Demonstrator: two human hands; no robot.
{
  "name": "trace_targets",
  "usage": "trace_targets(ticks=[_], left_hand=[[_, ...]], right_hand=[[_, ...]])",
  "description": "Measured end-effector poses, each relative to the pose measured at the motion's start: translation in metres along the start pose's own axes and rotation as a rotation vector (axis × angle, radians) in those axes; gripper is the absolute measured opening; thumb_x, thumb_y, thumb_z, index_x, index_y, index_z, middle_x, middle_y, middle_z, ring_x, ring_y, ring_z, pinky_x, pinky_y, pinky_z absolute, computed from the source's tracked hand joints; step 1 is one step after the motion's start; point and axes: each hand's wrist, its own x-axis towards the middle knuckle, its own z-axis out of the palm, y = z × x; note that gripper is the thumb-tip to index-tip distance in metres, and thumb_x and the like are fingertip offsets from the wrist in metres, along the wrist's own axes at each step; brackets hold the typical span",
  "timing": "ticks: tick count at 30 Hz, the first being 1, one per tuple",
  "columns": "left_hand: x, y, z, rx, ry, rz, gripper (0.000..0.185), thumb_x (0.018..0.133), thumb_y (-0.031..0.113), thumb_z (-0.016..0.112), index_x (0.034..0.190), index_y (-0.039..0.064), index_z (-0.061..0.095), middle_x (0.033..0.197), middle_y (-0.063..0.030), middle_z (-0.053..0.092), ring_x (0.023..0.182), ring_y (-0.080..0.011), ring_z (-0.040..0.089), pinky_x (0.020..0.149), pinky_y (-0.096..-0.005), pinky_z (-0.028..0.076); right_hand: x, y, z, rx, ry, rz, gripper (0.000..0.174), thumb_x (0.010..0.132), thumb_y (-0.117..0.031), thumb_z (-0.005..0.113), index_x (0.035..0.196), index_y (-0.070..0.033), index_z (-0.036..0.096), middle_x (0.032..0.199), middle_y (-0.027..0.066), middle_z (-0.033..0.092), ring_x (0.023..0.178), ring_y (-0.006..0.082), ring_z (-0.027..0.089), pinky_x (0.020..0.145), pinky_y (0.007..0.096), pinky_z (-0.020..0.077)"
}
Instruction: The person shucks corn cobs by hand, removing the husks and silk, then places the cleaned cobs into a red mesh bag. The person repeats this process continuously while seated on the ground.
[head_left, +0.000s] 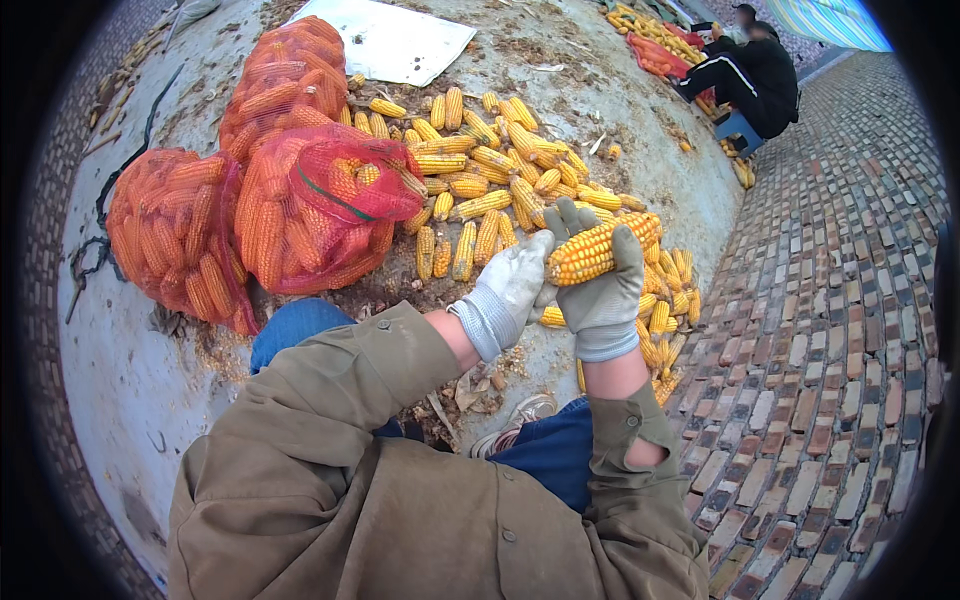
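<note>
A yellow ear of corn (596, 251) lies across my right hand (606, 304), which wears a grey-white work glove. The thumb presses over its near side, and the fingers support it from behind. My left hand (511, 285), in a matching glove, is close against the left end of the ear. Its fingers are partly hidden, so I cannot see whether they grip anything. Under and beyond both hands spreads a heap of husked corn ears (487, 165). More ears (664, 315) are piled to the right of my right hand.
Red mesh sacks full of corn stand at left: one open-topped (315, 225), one beside it (176, 232), one behind (289, 71). A white sheet (390, 37) lies beyond. A brick wall (810, 345) bounds the right. Two people (757, 75) sit at far right near more corn.
</note>
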Motion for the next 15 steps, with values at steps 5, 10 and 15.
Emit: trace_targets(ticks=[5, 10, 15], left_hand=[[0.009, -0.003, -0.015, 0.053, -0.044, 0.083, 0.064, 0.097, 0.064, 0.035, 0.109, 0.005, 0.058, 0.060, 0.0011, 0.045, 0.044, -0.0085, 0.036, 0.041, -0.0226, 0.029], [-0.006, 0.011, -0.013, 0.361, -0.162, -0.038, 0.079, 0.088, 0.077, 0.036, 0.098, 0.003, 0.062, 0.061, -0.0001, 0.050, 0.046, -0.0089, 0.043, 0.043, -0.0234, 0.035], [-0.006, 0.013, -0.017, 0.208, -0.112, 0.257, 0.051, 0.092, 0.057, 0.057, 0.094, 0.006, 0.060, 0.071, -0.0006, 0.057, 0.056, -0.0068, 0.050, 0.050, -0.0220, 0.042]], right_hand=[[0.004, -0.007, -0.005, 0.018, -0.057, -0.020, 0.054, 0.090, -0.044, 0.061, 0.123, -0.002, 0.057, 0.139, 0.0210, 0.050, 0.133, 0.0376, 0.043, 0.113, 0.0508, 0.0320], [0.002, 0.001, -0.008, -0.088, -0.026, -0.033, 0.064, 0.091, -0.044, 0.060, 0.138, -0.003, 0.045, 0.144, 0.0219, 0.044, 0.135, 0.0369, 0.041, 0.111, 0.0529, 0.0349], [0.000, -0.004, 0.000, -0.164, -0.175, 0.027, 0.069, 0.093, -0.044, 0.059, 0.144, -0.002, 0.038, 0.143, 0.0220, 0.045, 0.134, 0.0362, 0.041, 0.110, 0.0508, 0.0378]])
